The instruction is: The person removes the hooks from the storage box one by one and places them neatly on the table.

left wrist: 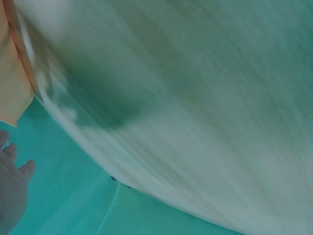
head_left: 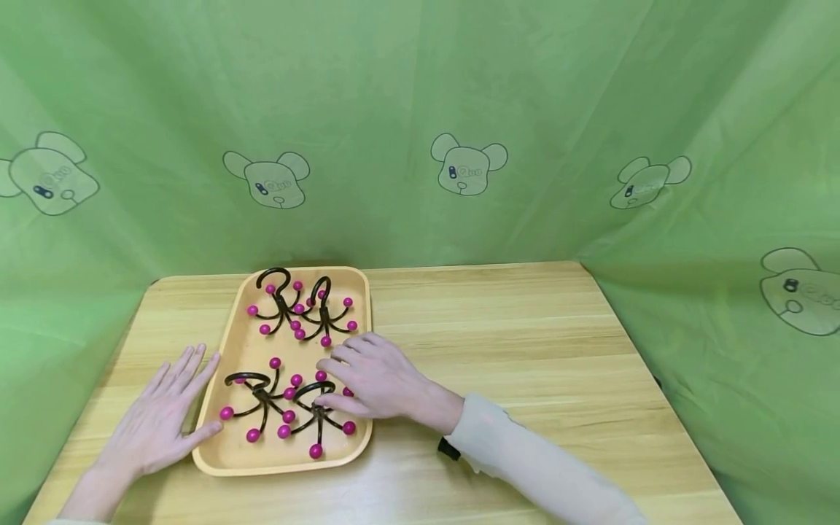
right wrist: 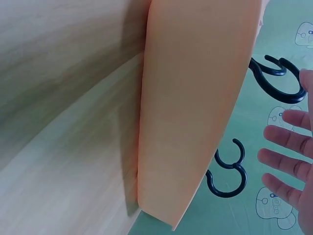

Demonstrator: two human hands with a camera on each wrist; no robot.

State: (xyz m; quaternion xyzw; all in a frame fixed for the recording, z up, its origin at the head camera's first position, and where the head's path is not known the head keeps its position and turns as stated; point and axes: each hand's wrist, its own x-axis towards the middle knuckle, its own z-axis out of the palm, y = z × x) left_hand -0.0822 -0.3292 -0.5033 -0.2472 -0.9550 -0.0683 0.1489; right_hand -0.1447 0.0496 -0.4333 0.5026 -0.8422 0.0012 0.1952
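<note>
Several black claw-shaped hooks with magenta balls on their prong ends stand in a beige tray (head_left: 236,453). My right hand (head_left: 377,379) reaches over the tray's right rim above the front right hook (head_left: 319,432). Its thumb overlaps that hook's stem. In the right wrist view the hand's fingers (right wrist: 286,140) are spread apart, with one digit right at a black hook loop (right wrist: 288,99). My left hand (head_left: 157,423) lies flat at the tray's left rim, fingers spread, thumb tip at the edge. Only part of it shows in the left wrist view.
Left of the front right hook stands another hook (head_left: 261,394). A back left hook (head_left: 281,300) and a back right hook (head_left: 324,313) stand close together at the tray's far end. Wooden table (head_left: 512,343) extends right, and green curtains (head_left: 367,87) surround it.
</note>
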